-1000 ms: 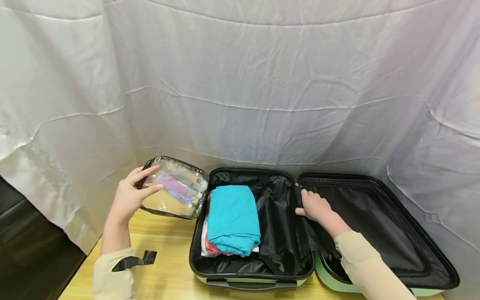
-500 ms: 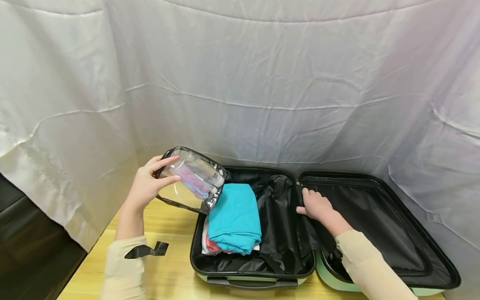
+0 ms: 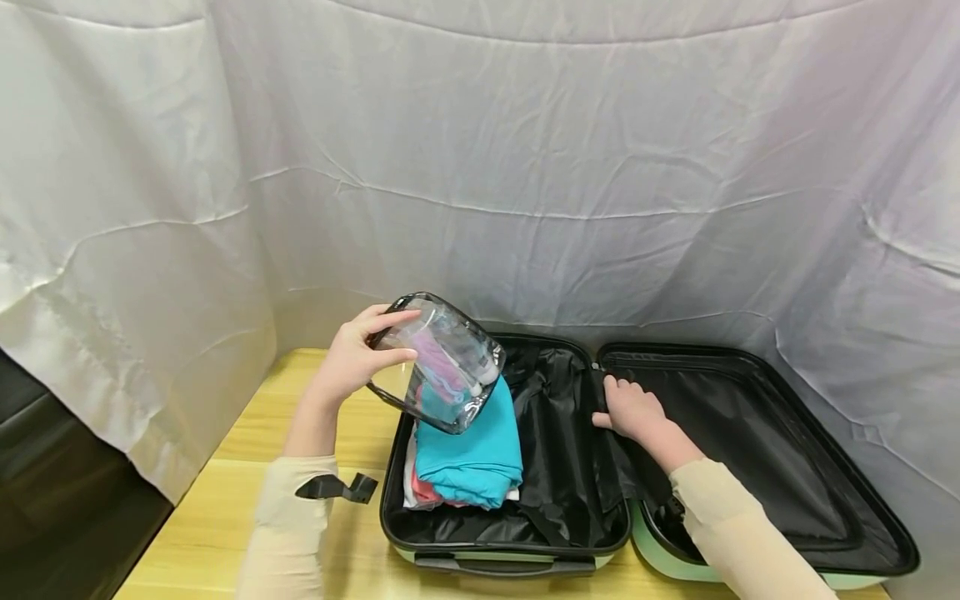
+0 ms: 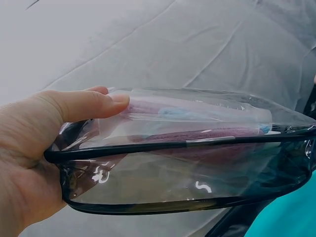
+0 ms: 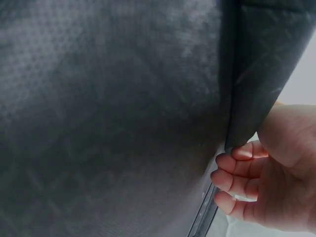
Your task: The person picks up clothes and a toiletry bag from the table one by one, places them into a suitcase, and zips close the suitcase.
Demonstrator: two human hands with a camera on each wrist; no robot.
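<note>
My left hand [image 3: 358,357] grips a clear toiletry bag [image 3: 447,363] with black piping by its left end, thumb on one side and fingers on the other. Inside the bag show a purple-and-blue item [image 4: 192,118] and white-capped containers. The bag hangs tilted above a folded teal cloth [image 3: 476,471], which lies on pink and white cloth in the left half of an open suitcase [image 3: 502,552]. Near the hinge, my right hand [image 3: 632,412] holds the edge of a black fabric flap [image 5: 123,108]; in the right wrist view its fingers curl at that edge.
The suitcase's right half [image 3: 750,467], lined in black with a pale green shell, lies flat beside the left half. Both rest on a wooden table [image 3: 232,492]. A grey-white curtain [image 3: 525,183] hangs close behind.
My left hand has carried the clear toiletry bag rightward, from beside the suitcase to over the teal cloth, tilting it further. The right hand has stayed at the flap.
</note>
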